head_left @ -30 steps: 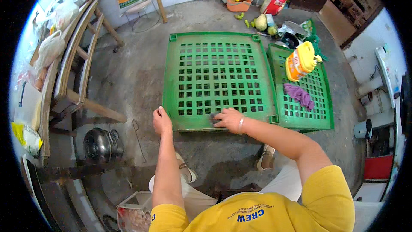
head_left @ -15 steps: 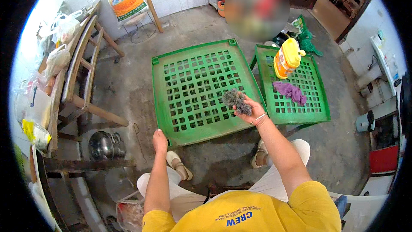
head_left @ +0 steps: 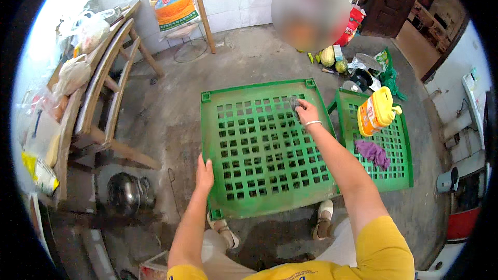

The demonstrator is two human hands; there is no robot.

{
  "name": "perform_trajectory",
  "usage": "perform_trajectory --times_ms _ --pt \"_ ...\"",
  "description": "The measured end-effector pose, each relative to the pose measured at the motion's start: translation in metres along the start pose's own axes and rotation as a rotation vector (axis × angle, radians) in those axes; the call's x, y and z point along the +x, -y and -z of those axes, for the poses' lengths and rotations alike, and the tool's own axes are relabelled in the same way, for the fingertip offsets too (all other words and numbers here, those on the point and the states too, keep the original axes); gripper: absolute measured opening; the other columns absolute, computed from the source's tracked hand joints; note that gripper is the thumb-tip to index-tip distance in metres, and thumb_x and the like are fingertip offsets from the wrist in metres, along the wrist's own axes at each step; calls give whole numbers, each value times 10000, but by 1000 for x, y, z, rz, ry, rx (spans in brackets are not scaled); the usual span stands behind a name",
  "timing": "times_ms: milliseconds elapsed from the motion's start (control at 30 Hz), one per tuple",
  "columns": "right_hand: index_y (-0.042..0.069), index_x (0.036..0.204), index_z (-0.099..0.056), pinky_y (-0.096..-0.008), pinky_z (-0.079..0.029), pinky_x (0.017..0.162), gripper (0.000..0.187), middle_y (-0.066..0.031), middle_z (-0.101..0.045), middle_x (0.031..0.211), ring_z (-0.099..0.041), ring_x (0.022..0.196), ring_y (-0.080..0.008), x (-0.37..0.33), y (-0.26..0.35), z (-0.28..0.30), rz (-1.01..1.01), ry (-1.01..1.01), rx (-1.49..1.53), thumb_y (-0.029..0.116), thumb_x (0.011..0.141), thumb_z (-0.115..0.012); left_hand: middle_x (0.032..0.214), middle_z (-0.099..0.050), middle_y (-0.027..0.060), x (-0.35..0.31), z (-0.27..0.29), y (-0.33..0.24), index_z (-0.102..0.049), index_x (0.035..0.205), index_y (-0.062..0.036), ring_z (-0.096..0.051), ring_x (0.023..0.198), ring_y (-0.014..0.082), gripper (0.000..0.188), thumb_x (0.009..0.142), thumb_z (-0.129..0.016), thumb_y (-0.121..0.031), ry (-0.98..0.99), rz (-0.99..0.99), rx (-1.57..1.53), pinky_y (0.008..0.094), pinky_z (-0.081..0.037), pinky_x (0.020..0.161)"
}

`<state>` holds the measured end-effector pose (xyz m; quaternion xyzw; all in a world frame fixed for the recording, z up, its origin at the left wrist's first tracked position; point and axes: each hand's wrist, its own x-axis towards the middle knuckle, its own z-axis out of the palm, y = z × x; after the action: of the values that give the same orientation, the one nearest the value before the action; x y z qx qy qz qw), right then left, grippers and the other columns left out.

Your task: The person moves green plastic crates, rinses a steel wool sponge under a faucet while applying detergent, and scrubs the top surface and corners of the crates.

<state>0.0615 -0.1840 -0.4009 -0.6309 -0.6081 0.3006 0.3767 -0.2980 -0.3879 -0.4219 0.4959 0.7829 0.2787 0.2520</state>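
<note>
A large green plastic lattice shelf panel [head_left: 213, 105], with raised rims and square corner sockets, lies in front of me. My left hand [head_left: 204, 175] is closed on its left rim, thumb up and the other fingers partly hidden. In my right hand [head_left: 309, 113] is a grey steel-wool scrubber [head_left: 294, 102], pressed against the lattice near the far right corner. At the right stands a smaller green plastic rack [head_left: 407, 162] of the same lattice. It carries a yellow detergent jug [head_left: 374, 112] and a crumpled purple cloth [head_left: 372, 154].
Wooden benches [head_left: 106, 80] loaded with plastic bags line the left side, with shiny metal pots [head_left: 124, 193] below. Beyond the racks, vegetables [head_left: 327, 56], a black pan [head_left: 363, 79] and green netting [head_left: 392, 83] lie on the floor. A grey bucket [head_left: 447, 180] stands at the right.
My right hand has moved away from me, bringing the scrubber down onto the panel's far part. My left hand has shifted from the near left corner up along the left rim.
</note>
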Motion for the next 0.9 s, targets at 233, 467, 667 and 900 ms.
perform_trajectory --times_ms 233,467,667,900 --pt "42 992 -634 -420 -477 818 264 -150 -608 982 -587 898 -322 99 -30 -37 88 -325 -860 142 782 -510 1247 -490 197 -9 3 -17 -261 1380 -70 -503 1108 346 471 961 -329 -274 63 71 -173 411 -391 918" --pt "64 843 -670 -408 -492 730 168 -146 -610 951 -590 896 -280 62 62 -200 319 27 -833 121 794 -519 1263 -475 200 -4 -6 -2 -223 1399 -84 -501 1115 344 478 968 -320 -265 73 119 -150 413 -396 914" --pt "90 968 -648 -413 -475 798 226 -125 -608 993 -570 939 -286 50 102 -194 449 239 -775 121 794 -508 1293 -451 194 -4 6 -16 -219 1402 -96 -478 1143 353 494 967 -305 -314 52 77 -172 430 -378 934" --pt "109 949 -658 -378 -498 760 246 -130 -614 974 -588 919 -262 96 -3 -55 170 -72 -1117 194 722 -616 1253 -477 209 -6 1 -12 -213 1395 -72 -499 1106 366 520 957 -326 -328 78 124 -185 433 -388 916"
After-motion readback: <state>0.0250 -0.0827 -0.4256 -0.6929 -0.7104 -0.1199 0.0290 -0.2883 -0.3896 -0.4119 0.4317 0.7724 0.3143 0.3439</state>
